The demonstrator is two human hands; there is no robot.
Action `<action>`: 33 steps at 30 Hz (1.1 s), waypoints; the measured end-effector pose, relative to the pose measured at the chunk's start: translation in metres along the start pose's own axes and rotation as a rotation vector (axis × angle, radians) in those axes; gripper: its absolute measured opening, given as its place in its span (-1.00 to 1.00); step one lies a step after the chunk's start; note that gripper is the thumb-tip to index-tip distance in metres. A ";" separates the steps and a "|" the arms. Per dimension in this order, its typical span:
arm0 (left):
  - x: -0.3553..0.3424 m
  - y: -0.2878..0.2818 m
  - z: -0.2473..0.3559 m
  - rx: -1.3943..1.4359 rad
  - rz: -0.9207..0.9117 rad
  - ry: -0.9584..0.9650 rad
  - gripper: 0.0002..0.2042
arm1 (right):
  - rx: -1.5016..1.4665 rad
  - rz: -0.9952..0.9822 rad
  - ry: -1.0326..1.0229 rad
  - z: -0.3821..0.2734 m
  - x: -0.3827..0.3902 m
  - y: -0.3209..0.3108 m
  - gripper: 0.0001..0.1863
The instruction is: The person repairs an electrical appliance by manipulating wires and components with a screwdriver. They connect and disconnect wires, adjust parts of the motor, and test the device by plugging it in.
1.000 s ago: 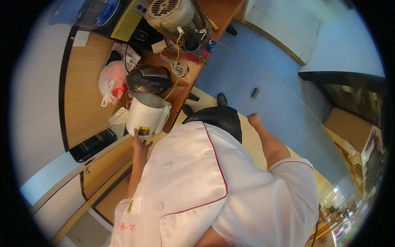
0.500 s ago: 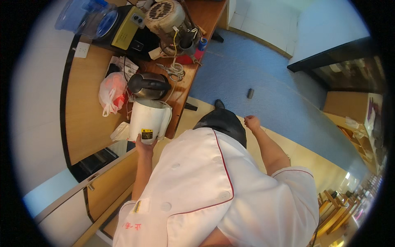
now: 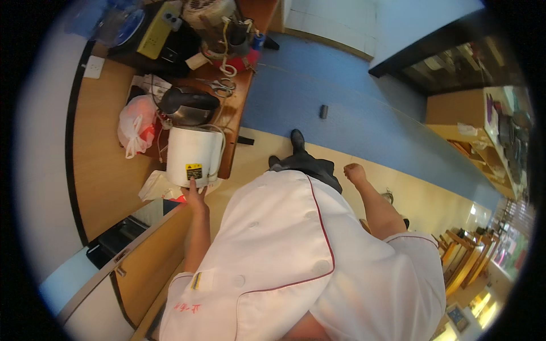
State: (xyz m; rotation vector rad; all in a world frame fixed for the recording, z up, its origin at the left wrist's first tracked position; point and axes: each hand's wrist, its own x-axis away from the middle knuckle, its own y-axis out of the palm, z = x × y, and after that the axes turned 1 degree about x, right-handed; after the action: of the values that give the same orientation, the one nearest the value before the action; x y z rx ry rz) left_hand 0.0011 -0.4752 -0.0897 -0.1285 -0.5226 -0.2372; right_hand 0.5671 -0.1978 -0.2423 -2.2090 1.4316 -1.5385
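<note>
My left hand (image 3: 195, 195) grips the lower end of a white cylindrical jug (image 3: 185, 142), its thumb up against a yellow and black label. The jug has a side handle on its right, and its inside cannot be seen. Beyond its far end a dark and steel electric kettle (image 3: 189, 106) lies close by on the wooden table (image 3: 242, 85). My right hand (image 3: 355, 173) hangs out to the right, away from any object. Its fingers are curled in, and nothing shows in them.
A knotted plastic bag (image 3: 136, 125), scissors (image 3: 222, 86), a motor-like machine (image 3: 211, 23) and a water dispenser (image 3: 156, 34) crowd the table. A small dark object (image 3: 323, 111) lies on the blue floor (image 3: 296, 85). Shelving (image 3: 455, 111) stands at the right.
The view has shifted, so the table and floor sit further left and higher. My feet show differently below me. My left hand keeps its hold on the jug, and my right hand stays curled.
</note>
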 end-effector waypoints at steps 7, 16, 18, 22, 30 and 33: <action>-0.015 -0.017 -0.009 0.114 0.098 0.021 -0.36 | 0.210 0.143 -0.043 -0.033 -0.008 -0.023 -0.66; -0.011 0.002 -0.048 -0.049 0.501 -0.212 -0.85 | -0.064 0.129 -0.056 -0.020 -0.080 -0.083 -0.73; -0.001 -0.013 -0.074 -0.001 0.340 -0.264 -0.86 | -0.064 0.093 -0.099 -0.013 -0.101 -0.106 -0.72; 0.047 0.044 -0.130 0.087 -0.099 -0.336 -0.50 | 0.025 -0.073 -0.092 0.007 -0.156 -0.152 -0.70; 0.091 0.285 -0.215 -0.870 -0.571 -0.220 -0.64 | 0.426 -0.266 -0.113 0.066 -0.273 -0.205 -0.74; 0.071 0.374 -0.252 -1.180 -0.722 -0.187 -0.68 | 0.592 -0.437 -0.124 0.072 -0.337 -0.193 -0.67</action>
State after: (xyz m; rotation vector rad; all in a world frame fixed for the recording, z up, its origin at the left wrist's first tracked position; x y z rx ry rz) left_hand 0.2770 -0.1740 -0.2928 -1.1253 -0.5416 -1.2379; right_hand 0.7276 0.1250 -0.4043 -2.2438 0.3788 -1.6198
